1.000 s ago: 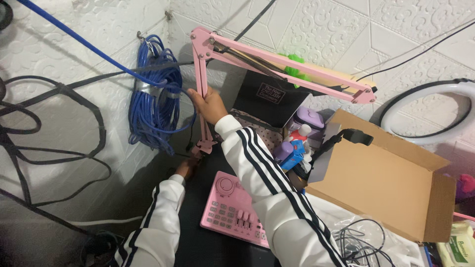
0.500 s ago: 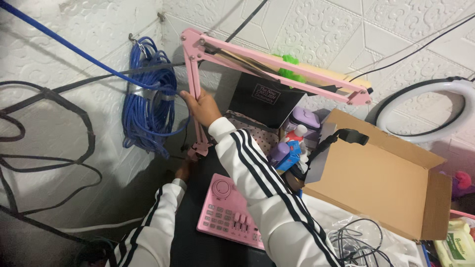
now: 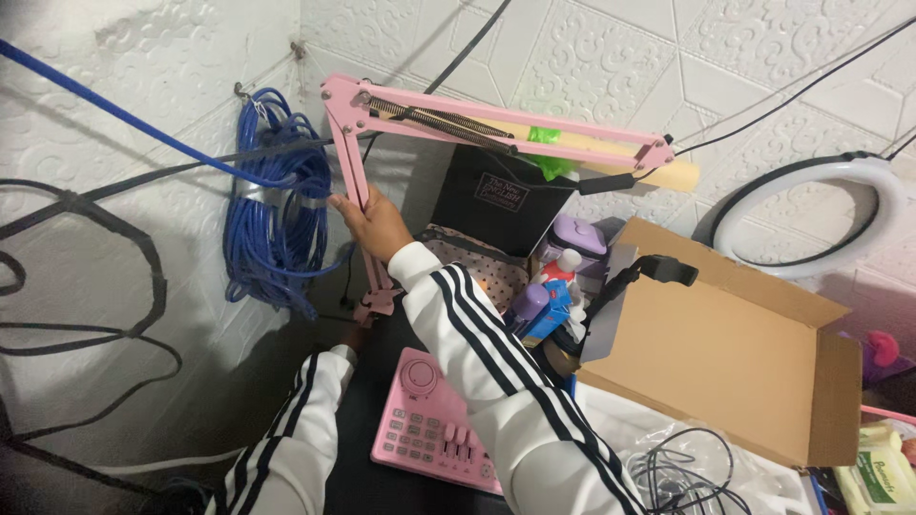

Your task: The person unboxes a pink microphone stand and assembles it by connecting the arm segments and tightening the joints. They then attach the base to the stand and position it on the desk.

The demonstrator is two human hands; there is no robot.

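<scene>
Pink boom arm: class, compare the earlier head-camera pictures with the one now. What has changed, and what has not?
The pink boom arm's upper section has swung from a downward slope to nearly level. The right hand still grips its upright; the left hand stays low by the base. The pink sound mixer, cardboard box and blue cable coil lie as before.

My sleeves (image 3: 496, 372) are white with black stripes. The boom arm (image 3: 496, 129) and keypad (image 3: 434, 424) are pink; the far-left cable coil (image 3: 277, 224) is blue.
</scene>
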